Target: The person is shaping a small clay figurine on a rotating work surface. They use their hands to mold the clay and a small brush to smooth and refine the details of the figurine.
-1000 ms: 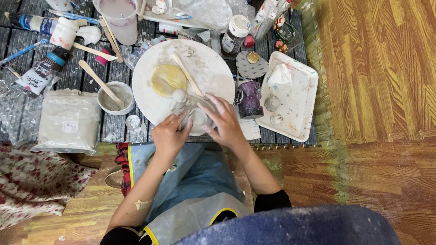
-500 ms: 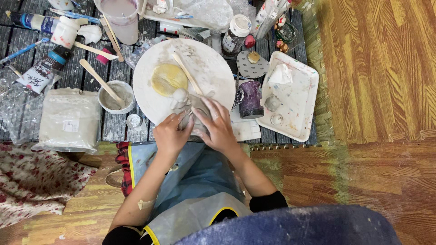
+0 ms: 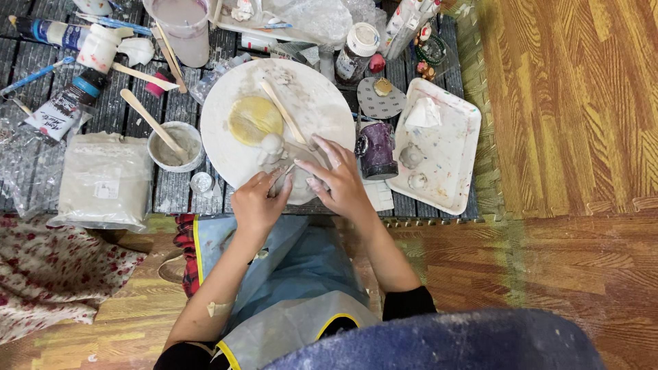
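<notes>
A round white board [image 3: 315, 96] smeared with clay lies on the dark slatted table. On it sit a flat yellow sponge [image 3: 255, 119], a wooden stick [image 3: 282, 111] and a small white clay figure [image 3: 272, 146]. Both hands meet at the board's near edge. My left hand [image 3: 257, 202] and my right hand [image 3: 337, 179] pinch a small lump of grey clay [image 3: 296, 179] between their fingertips, just below the figure. Clay streaks both hands and my left forearm.
A small bowl of grey slip [image 3: 175, 145] with a wooden spatula stands left of the board, beside a bagged block of clay [image 3: 104, 181]. A purple cup [image 3: 378, 149] and a white tray [image 3: 452, 130] are on the right. Paint tubes, jars and a plastic cup crowd the back.
Both hands have stayed at the board's near edge, fingers shifting slightly around the clay lump. Nothing else has moved.
</notes>
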